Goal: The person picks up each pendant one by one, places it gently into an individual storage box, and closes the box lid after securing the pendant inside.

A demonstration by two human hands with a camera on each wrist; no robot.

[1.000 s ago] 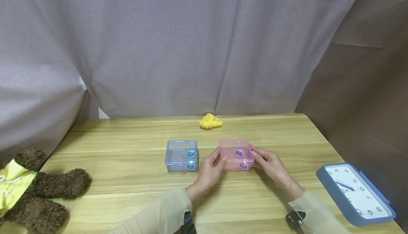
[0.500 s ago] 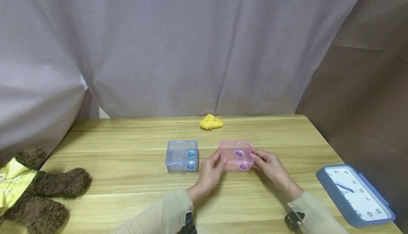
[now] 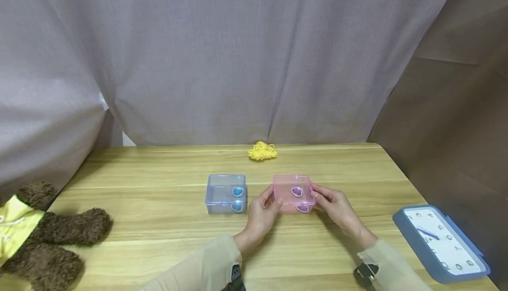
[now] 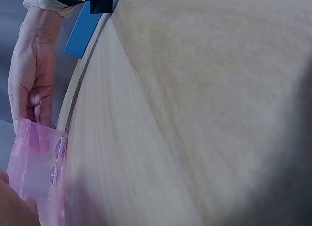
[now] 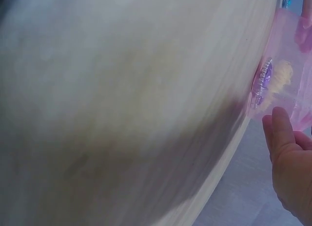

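A see-through pink plastic box [image 3: 286, 186] sits on the wooden table, its lid down. Purple heart shapes with pearly rims show at two places on it; whether one is a reflection I cannot tell. My left hand [image 3: 259, 218] holds the box's left side, thumb at the front corner. Opposite, my right hand [image 3: 337, 207] grips the right side between thumb and fingers. To the left stands a similar blue box [image 3: 220, 192] with blue heart shapes. In the left wrist view the right hand [image 4: 33, 80] and pink box [image 4: 34, 177] show; most of the left hand is cut off.
A yellow string bundle [image 3: 263, 151] lies near the table's back edge. At the right edge is a blue clock [image 3: 444, 242]. A brown plush toy [image 3: 75, 228] in yellow cloth lies at the left. Grey curtain [image 3: 206, 61] hangs behind the table [image 3: 158, 180].
Both hands keep holding the pink box in nearly the same place. Only slight shifts of the whole view are visible.
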